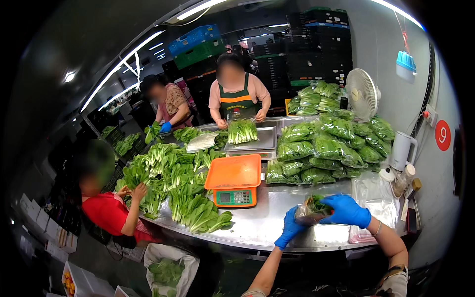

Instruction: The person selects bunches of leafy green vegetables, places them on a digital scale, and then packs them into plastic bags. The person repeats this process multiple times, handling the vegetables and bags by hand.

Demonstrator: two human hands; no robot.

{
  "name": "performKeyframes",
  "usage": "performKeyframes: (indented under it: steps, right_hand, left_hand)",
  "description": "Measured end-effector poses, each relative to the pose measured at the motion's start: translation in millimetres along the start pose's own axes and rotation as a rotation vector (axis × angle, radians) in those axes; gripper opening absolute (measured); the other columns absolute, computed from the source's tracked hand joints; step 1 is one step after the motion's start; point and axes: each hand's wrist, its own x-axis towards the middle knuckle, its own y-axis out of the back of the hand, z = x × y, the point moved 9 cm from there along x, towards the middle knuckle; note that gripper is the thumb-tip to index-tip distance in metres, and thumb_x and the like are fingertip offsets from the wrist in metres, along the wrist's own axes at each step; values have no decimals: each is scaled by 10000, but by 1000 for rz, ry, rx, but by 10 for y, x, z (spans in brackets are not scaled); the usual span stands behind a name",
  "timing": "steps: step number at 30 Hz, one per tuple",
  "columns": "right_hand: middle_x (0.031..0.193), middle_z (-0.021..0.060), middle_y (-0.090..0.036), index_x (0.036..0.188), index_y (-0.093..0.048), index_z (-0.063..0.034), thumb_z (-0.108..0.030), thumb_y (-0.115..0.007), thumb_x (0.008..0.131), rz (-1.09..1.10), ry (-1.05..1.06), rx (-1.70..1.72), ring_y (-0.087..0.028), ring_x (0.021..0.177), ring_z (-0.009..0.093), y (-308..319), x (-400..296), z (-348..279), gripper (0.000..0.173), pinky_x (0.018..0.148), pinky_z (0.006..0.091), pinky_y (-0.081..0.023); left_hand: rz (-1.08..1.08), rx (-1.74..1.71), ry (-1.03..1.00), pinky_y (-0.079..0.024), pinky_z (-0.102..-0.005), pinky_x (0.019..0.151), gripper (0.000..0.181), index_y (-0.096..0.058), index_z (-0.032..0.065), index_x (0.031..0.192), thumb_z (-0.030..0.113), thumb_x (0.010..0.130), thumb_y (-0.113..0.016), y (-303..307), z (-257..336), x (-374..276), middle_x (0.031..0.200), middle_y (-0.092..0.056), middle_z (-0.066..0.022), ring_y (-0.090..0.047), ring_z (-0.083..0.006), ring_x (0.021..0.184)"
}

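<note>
Both my hands wear blue gloves and hold a clear plastic bag of leafy greens (313, 212) above the steel table (265, 226). My left hand (290, 227) grips the bag's left end. On its upper right side lies my right hand (347, 211), fingers bent around it. The bag's far side shows only in part between the gloves. Flat clear plastic bags (371, 195) lie just right of my right hand. Beyond my hands, filled bags of greens (330, 146) are piled up. An orange digital scale (233, 176) stands to the left, its pan holding nothing.
Loose leafy greens (178, 182) cover the table's left part. Across the table, a person in a green apron (239, 98) holds a bag over a steel scale (268, 136). Two more people handle greens at left. A fan (362, 94) and an electric kettle (402, 150) stand at right.
</note>
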Motion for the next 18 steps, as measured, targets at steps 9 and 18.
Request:
performKeyframes:
  steps: [9, 18]
  right_hand:
    - [602, 84, -552, 589, -594, -125, -260, -609, 702, 240, 148, -318, -546, 567, 274, -391, -55, 345, 177, 526, 373, -394]
    - [604, 136, -550, 603, -586, -79, -205, -617, 690, 336, 183, -154, -550, 562, 319, -155, 292, 393, 157, 496, 399, -416]
  left_hand:
    - [-3, -203, -256, -432, -356, 888, 901, -388, 19, 1272, 274, 538, -845, -120, 61, 147, 1208, -479, -168, -514, -278, 1059]
    - [-182, -292, -234, -469, -319, 802, 578, -485, 33, 1140, 120, 639, -761, -97, 439, 325, 1049, -578, -105, -572, -226, 935]
